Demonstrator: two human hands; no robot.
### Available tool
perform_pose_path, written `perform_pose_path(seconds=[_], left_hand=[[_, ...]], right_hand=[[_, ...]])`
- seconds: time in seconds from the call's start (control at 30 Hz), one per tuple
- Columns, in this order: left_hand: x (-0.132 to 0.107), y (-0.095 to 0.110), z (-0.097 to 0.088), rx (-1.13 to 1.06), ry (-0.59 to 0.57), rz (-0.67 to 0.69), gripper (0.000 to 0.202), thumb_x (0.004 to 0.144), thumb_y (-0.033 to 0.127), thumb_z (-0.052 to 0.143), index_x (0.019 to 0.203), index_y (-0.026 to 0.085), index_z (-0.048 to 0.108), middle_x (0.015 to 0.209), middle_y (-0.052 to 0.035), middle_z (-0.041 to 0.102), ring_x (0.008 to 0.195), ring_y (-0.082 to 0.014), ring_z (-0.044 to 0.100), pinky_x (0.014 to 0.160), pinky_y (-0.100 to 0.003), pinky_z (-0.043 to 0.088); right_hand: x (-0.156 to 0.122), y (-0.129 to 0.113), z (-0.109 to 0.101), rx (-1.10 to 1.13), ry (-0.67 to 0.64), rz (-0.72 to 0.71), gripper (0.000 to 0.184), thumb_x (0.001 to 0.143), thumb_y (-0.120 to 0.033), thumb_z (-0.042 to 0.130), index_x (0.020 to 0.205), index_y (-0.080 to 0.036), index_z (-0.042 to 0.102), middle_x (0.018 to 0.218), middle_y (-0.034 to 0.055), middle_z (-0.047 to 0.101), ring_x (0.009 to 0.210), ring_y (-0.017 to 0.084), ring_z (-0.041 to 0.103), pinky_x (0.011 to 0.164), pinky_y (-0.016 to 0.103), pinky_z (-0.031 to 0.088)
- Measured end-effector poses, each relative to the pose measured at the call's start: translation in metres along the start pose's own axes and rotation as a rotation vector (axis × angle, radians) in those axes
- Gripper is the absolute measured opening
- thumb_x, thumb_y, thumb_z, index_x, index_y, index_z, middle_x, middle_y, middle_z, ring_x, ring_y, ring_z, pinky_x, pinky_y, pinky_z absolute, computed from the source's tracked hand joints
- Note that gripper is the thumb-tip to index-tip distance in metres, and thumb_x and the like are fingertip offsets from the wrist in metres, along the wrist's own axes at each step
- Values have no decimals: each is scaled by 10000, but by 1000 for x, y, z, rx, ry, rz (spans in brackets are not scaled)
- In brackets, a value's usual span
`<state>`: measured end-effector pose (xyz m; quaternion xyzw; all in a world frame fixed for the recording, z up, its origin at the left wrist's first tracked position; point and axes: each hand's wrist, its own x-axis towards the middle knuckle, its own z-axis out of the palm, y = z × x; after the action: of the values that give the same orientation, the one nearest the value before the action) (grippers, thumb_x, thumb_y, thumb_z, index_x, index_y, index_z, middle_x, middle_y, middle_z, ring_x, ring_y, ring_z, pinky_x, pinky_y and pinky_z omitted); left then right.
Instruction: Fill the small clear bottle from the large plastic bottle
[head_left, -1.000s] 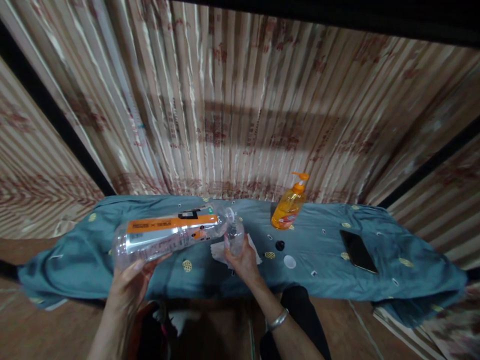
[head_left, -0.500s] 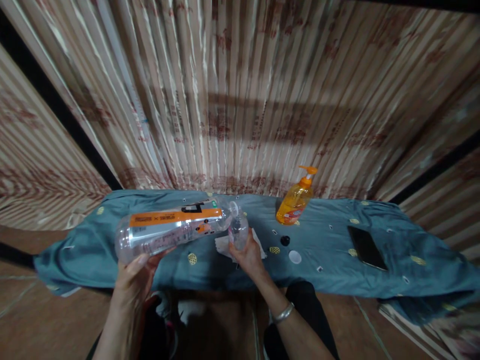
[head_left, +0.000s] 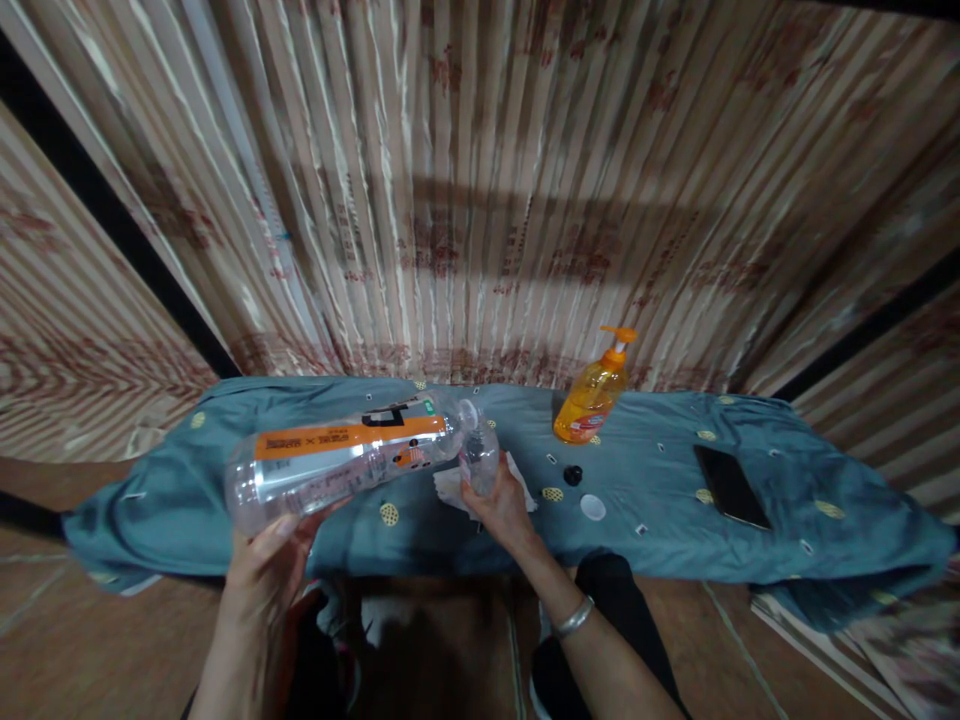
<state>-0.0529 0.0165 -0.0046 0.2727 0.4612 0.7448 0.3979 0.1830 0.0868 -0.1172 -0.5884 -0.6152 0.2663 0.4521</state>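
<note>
My left hand [head_left: 266, 560] grips the base of a large clear plastic bottle [head_left: 337, 462] with an orange and silver label, held nearly level with its open mouth pointing right. That mouth meets the top of a small clear bottle [head_left: 480, 465], which my right hand [head_left: 504, 510] holds upright over a white tissue [head_left: 450, 485] on the blue-green cloth [head_left: 660, 520]. A metal bangle sits on my right wrist.
An orange pump soap bottle [head_left: 595, 398] stands at the back of the cloth. A small black cap [head_left: 573, 474] and a white cap [head_left: 592, 507] lie right of my hand. A dark phone [head_left: 731, 486] lies further right. A striped curtain hangs behind.
Both hands and bottles keep the same pose. Only the view has shifted slightly, moving everything a little up and right in the picture.
</note>
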Motion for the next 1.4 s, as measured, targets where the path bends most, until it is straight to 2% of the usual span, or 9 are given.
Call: perform_pose_path(seconds=[0.1,0.27,0.43,0.67,0.93,1.1,1.27,1.4], left_hand=[[-2,3,7,-19,7,-31,955,330,422,942,1251,362,695,1153,-71,764,1170,-443,666,930,-606,602],[0,1,6,-38,4,-50,1040,261,464,974,1256,334,698,1092,-79,776,1093,-411,698,928,-580,607],[-1,2,8,-46,3,-50,1001,275,457,975,1236,353,713,1067,-62,782,1026,-379,721,940,-572,603],[-1,0,4,-39,9,-45,951,315,437,966,1228,355,715,1066,-47,785,1062,-368,707,983,-591,576],[0,-6,1,-39,14,-40,717,389,439,936,1075,316,763,993,-40,791,1110,-389,690,1018,-637,542],[0,-7,1,-33,3,-26,621,413,443,920,996,280,784,988,-42,790,1115,-378,685,1011,-593,560],[-3,-5,8,-37,54,-15,710,374,459,907,1058,323,771,953,-16,796,1046,-342,718,996,-555,571],[-6,-1,13,-61,82,-24,766,349,439,914,1096,356,762,913,2,801,951,-318,746,976,-534,586]], right_hand=[[1,1,0,-10,7,3,593,754,-347,682,1319,-217,558,1049,95,769,940,339,761,884,508,626],[2,2,-1,11,3,7,621,745,-344,703,1333,-216,547,1053,95,767,934,340,757,870,501,627],[2,2,-1,-1,-10,26,614,743,-373,697,1318,-210,558,1046,97,760,936,356,748,871,535,622],[3,2,-1,-10,-12,17,619,741,-359,697,1322,-194,561,1018,108,755,912,364,748,846,548,619],[2,3,-2,-20,-16,13,644,757,-362,717,1356,-198,546,1045,106,759,960,350,752,877,516,620],[2,1,-2,3,-6,7,650,753,-332,733,1363,-196,552,1076,101,764,956,336,756,872,495,628],[1,0,-1,5,7,-27,641,756,-316,733,1352,-160,555,1056,103,773,923,317,764,830,463,640],[1,-3,-3,-11,-4,-22,633,748,-286,738,1345,-177,558,1059,94,779,920,289,768,847,436,642]])
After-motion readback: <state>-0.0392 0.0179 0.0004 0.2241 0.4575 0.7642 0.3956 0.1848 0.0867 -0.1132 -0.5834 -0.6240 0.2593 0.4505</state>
